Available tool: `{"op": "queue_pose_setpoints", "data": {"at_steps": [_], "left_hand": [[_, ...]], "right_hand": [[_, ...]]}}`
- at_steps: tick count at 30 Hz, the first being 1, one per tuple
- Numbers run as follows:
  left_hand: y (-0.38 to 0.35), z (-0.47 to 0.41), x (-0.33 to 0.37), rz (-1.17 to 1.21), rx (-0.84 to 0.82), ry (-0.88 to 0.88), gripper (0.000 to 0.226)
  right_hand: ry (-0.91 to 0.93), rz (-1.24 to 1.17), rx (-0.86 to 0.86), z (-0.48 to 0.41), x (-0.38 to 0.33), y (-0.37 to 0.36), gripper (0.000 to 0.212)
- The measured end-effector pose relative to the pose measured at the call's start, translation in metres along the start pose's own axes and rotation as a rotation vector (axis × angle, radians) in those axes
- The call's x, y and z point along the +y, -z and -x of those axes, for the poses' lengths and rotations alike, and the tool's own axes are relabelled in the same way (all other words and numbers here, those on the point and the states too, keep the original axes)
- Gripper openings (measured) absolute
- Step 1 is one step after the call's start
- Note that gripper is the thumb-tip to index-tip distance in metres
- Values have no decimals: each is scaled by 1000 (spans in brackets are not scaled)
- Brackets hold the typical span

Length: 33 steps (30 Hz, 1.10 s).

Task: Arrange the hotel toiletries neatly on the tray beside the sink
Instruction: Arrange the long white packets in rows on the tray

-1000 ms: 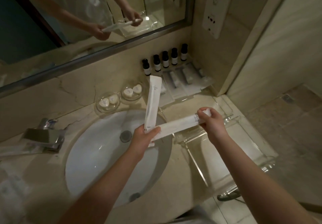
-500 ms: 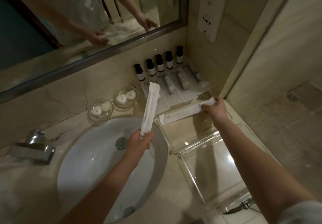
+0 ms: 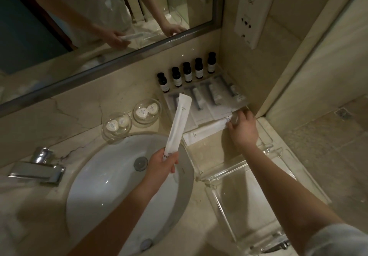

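Observation:
My left hand (image 3: 162,165) grips the lower end of a long white packet (image 3: 178,123), held upright over the sink (image 3: 111,186). My right hand (image 3: 242,128) pinches the right end of a second white packet (image 3: 205,131), which lies flat along the front of the clear tray (image 3: 246,102) in the corner. On that tray stand several small dark bottles (image 3: 187,75) in a row at the back, with flat white packets (image 3: 211,106) in front of them.
Two glass dishes (image 3: 147,110) (image 3: 117,125) with wrapped soaps sit behind the sink. A chrome tap (image 3: 38,169) is at the left. A clear acrylic stand (image 3: 245,194) occupies the counter at the right. The mirror (image 3: 89,16) and a wall socket panel (image 3: 252,10) are above.
My right hand has carried its packet away from the left hand's packet, up to the tray, and lowered it flat there. My left hand keeps its packet upright.

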<state>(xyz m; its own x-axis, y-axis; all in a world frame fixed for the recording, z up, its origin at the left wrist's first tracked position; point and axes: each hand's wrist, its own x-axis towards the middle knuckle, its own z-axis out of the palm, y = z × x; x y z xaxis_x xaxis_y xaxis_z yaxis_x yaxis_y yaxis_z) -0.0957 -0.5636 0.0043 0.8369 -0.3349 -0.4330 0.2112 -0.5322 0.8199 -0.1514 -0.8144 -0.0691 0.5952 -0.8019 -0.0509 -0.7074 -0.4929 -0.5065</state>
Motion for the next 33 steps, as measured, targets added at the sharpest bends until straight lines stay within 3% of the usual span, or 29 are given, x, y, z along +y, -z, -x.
{"op": "queue_pose_setpoints", "data": {"at_steps": [6,8,10,12,14,17,21,24,27,30,33], "left_hand": [[-1,-2,16,-45,-103,-68,17],[0,-6,19,-55,-200,-85,17],[0,-8,23,-95,-317,-90,13],[1,-7,28,-169,-415,-90,14],[5,-6,33,-211,-458,-103,17],[9,-11,30,-107,-326,-95,7],[11,-18,20,280,63,61,38],[-1,-7,21,282,-87,72,20],[-24,8,41,396,-198,45,12],[-31,9,54,546,-95,14,9],[-26,9,57,439,-43,-98,13]], "right_hand": [[23,-416,211,31,-22,23,36],[16,-689,75,37,-39,41,39],[-48,-936,-209,39,-56,58,40],[-117,-1074,-413,40,-64,68,29],[-145,-1146,-459,43,-64,72,11],[-210,-1228,-347,48,-56,75,8],[-324,-1464,-168,64,-42,78,5],[-371,-1612,-181,87,-39,73,7],[-341,-1532,-271,113,-41,62,8],[-284,-1242,-301,132,-42,52,11],[-224,-1138,-405,140,-40,55,14]]}}
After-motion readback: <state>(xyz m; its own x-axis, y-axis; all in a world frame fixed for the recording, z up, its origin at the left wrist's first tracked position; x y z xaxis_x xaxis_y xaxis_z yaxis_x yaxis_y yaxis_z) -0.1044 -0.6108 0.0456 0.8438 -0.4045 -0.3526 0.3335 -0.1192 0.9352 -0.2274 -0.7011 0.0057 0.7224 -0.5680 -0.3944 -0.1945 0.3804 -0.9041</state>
